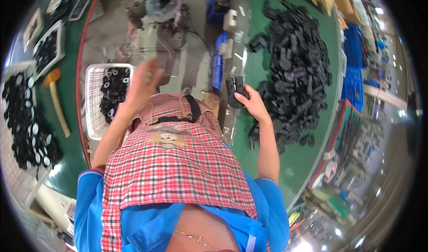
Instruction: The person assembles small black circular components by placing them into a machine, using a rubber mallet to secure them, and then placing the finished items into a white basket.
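My right hand (253, 102) is closed on a black two-pronged plastic part (234, 99), its prongs pointing away from me, at the near edge of the right-hand green table (285, 174). Just beyond that hand lies a big heap of similar black plastic parts (292, 69). My left hand (143, 86) is raised in front of my checked apron, beside a white plastic basket (91, 102). Motion smears its fingers, and I cannot make out whether a small pale thing shows at them. Inside the basket are black parts with shiny round ends (113, 91).
On the left green table (71, 156) lie a mallet (57, 100) with a wooden handle and a pile of black ring-ended parts (29, 122). A machine (171, 33) topped by a clear plastic bag (163, 4) stands ahead. Blue bins (352, 69) line the far right.
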